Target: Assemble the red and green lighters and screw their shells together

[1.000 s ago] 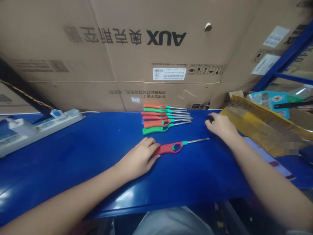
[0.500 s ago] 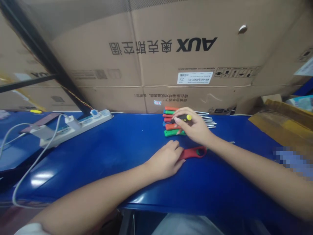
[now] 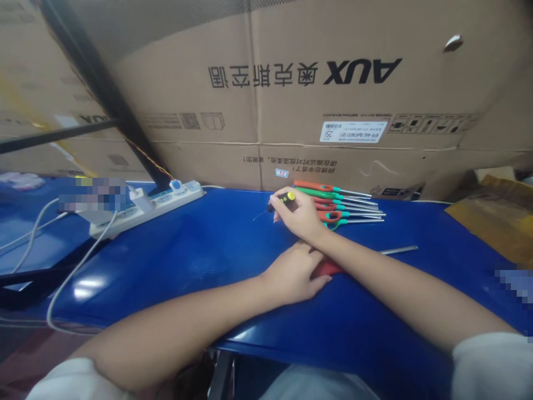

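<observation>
My left hand (image 3: pixel 291 273) is closed on the handle of a red lighter (image 3: pixel 328 268) lying on the blue table; its metal tube (image 3: pixel 400 250) points right. My right forearm crosses over it and hides its middle. In my right hand (image 3: pixel 300 215) is a small black screwdriver (image 3: pixel 272 205) with a yellow end, its thin shaft pointing down and left over the table. Beside that hand lies a row of several long lighters with orange, green and red handles (image 3: pixel 314 186), their metal tubes towards the right; my hand covers some of the handles.
A large cardboard sheet (image 3: pixel 291 105) stands along the back of the blue table (image 3: pixel 175 278). At the left lies a white power strip (image 3: pixel 191 193) with plugs and a looping white cable (image 3: pixel 70 272). An open cardboard box (image 3: pixel 491 216) is at the right.
My right hand has moved left with the screwdriver, off the lighter handles, and its forearm now crosses above the red lighter. The view has shifted a little. My left hand keeps its hold.
</observation>
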The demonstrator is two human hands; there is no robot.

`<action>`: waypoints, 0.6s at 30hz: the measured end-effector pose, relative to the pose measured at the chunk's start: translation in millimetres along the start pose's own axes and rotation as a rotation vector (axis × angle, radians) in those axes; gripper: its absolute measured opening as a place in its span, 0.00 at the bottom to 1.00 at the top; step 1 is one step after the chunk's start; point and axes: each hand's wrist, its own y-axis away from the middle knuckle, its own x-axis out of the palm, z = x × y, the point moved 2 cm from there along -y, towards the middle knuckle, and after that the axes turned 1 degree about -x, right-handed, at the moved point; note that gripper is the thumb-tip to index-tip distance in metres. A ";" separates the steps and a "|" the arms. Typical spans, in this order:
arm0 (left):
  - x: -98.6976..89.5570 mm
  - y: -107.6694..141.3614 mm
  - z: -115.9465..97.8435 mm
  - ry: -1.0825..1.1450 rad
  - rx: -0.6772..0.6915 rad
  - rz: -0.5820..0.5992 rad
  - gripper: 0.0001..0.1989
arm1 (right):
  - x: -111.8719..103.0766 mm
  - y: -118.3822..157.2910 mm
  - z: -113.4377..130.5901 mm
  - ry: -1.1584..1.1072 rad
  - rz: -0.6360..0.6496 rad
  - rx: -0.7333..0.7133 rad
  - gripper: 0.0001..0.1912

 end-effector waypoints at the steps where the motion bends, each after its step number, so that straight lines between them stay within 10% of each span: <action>1: 1.3 -0.1 1.0 0.027 -0.005 -0.009 0.23 | -0.1 1.4 -1.1 0.001 0.015 -0.005 0.16; 18: 6.8 -2.1 5.2 0.218 -0.076 -0.045 0.21 | 1.7 4.2 -7.9 0.017 0.077 0.027 0.20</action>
